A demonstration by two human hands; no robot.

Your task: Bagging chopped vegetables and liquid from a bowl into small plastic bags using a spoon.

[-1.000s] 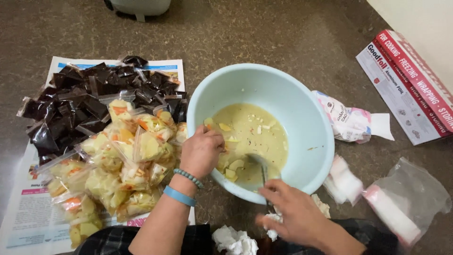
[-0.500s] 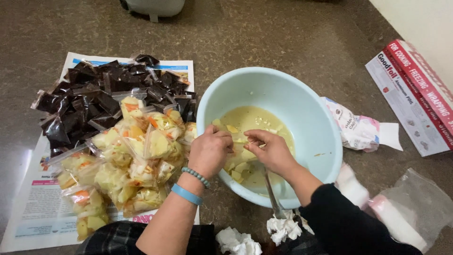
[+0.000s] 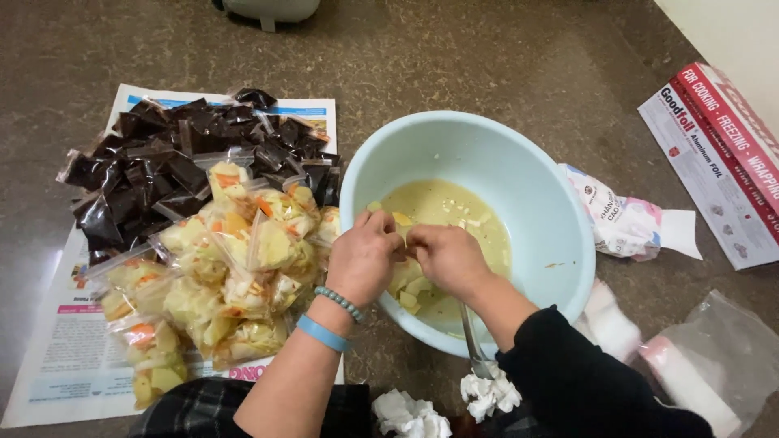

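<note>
Both hands, left (image 3: 367, 258) and right (image 3: 448, 258), meet inside the pale blue bowl (image 3: 535, 195), fingers pinched together on yellow fruit pieces (image 3: 410, 284) above the liquid. Filled bags (image 3: 235, 276) crowd the bowl's left rim on newspaper (image 3: 65, 365); a foil box (image 3: 718, 158) lies well apart at right.

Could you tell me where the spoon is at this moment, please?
In the head view, the spoon leans against the near rim of the pale blue bowl, just under the right hand, above crumpled tissue.

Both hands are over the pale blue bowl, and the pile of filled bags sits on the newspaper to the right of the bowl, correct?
Not quite: the head view shows the pile of filled bags on the newspaper left of the pale blue bowl. Left hand and right hand are over it.
</note>
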